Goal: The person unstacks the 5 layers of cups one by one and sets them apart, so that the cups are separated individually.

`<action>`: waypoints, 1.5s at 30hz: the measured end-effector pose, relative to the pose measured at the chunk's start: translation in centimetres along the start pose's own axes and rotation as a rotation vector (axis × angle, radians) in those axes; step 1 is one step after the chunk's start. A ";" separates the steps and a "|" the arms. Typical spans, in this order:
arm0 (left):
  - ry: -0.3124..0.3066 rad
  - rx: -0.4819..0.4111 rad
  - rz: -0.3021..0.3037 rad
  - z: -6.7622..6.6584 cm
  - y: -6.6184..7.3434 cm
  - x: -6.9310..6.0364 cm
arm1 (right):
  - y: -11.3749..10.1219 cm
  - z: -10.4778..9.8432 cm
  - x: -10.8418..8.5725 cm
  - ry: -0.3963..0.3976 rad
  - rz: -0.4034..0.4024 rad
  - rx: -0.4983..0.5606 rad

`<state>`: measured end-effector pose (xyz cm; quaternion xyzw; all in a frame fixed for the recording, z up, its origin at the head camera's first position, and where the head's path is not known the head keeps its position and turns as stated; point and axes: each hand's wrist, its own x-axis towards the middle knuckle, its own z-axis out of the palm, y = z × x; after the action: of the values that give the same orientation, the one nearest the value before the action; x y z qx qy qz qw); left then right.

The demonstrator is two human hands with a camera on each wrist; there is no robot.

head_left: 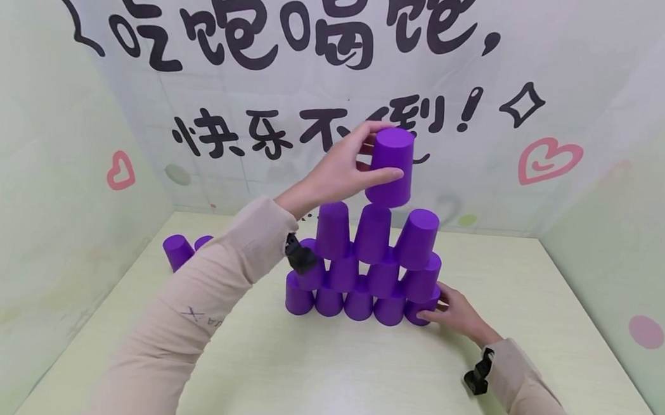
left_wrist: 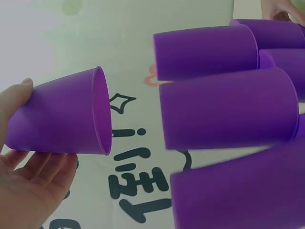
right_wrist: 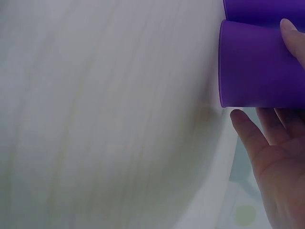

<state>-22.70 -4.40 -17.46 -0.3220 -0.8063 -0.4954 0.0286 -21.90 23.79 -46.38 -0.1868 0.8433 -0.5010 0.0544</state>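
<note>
Upside-down purple cups form a stacked pyramid (head_left: 357, 307), with several in each of the two lower rows and three on the third. Above that third row, my left hand (head_left: 346, 164) holds another upside-down purple cup (head_left: 393, 167), thumb on its near side and fingers behind. The left wrist view shows a gap between the rim of this held cup (left_wrist: 62, 114) and the cups below. My right hand (head_left: 462, 314) is around the bottom row's right-end cup (right_wrist: 262, 67). Its thumb lies on one side of that cup and its fingers on the other.
Two more purple cups (head_left: 177, 252) stand at the table's left, partly hidden behind my left sleeve. The pale table (head_left: 322, 372) meets a printed backdrop (head_left: 294, 91) with black lettering behind the pyramid. Side walls rise left and right.
</note>
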 end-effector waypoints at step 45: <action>0.356 0.134 -0.380 -10.7 -21.4 -12.9 | 0.1 0.0 0.0 0.008 0.043 -0.023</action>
<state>-27.11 -25.89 -33.42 -0.0701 -0.8654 -0.4864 0.0976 -21.94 23.82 -46.52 -0.1672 0.8530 -0.4908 0.0595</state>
